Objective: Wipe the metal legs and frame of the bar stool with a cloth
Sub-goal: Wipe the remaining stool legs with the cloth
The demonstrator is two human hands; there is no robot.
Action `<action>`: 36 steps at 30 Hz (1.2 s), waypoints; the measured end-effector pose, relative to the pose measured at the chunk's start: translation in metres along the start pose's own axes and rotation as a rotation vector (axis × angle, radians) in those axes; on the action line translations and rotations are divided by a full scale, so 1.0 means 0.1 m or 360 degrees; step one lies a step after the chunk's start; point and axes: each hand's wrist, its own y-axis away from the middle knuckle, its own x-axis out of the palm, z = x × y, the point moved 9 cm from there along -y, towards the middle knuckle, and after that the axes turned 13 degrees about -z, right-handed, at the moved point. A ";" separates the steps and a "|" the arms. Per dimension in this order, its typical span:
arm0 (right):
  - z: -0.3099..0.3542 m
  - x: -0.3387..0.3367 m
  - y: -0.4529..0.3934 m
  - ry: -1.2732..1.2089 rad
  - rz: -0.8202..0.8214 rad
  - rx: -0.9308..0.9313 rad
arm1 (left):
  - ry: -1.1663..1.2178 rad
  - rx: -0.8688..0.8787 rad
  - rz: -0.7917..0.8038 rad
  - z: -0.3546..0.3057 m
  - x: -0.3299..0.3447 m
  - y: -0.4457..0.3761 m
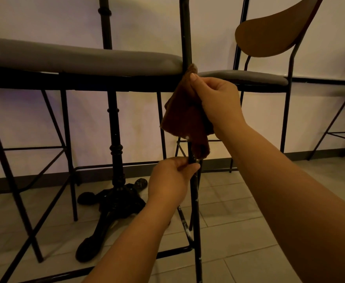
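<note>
**Both hands on the stool's near leg**

The right hand (214,101) is closed around a brown cloth (185,117), pressing it against the black metal leg (195,211) just below the seat (81,58). The thumb lies along the cloth's upper edge, and the loose lower corners hang down past the wrist, draped over the leg. The left hand (171,180) sits lower on the same leg, its fingers and thumb pinched around the tube directly beneath the hanging cloth; the two hands are near each other but apart.

The leg runs from the top of the view down to the bottom edge, slightly tilted, with pale flecks on its lower part. A footrest bar (173,252) meets it low down and runs left. The grey padded seat stretches from the leg toward the left edge, resting on a dark frame rail (86,83), with more thin black legs and crossbars below it on the left.

Behind the stool, a black turned table post (115,139) stands on a splayed cast base on the tiled floor (239,231). To the right and farther away stands a second stool (269,58) with a grey seat and a curved wooden backrest, close to the pale wall (147,27). Part of another frame shows at the far right edge.
</note>
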 end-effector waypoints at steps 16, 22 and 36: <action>-0.11 0.05 0.01 -0.0064 -0.0181 0.0056 | -0.0086 0.0029 -0.0042 0.03 0.01 -0.01; -0.12 0.06 0.15 -0.0033 -0.0156 -0.0063 | -0.0056 0.0030 -0.0014 0.06 0.03 -0.02; 0.27 0.13 0.23 0.0847 -0.0440 -0.0760 | -0.0019 0.0081 -0.0055 0.09 0.05 0.01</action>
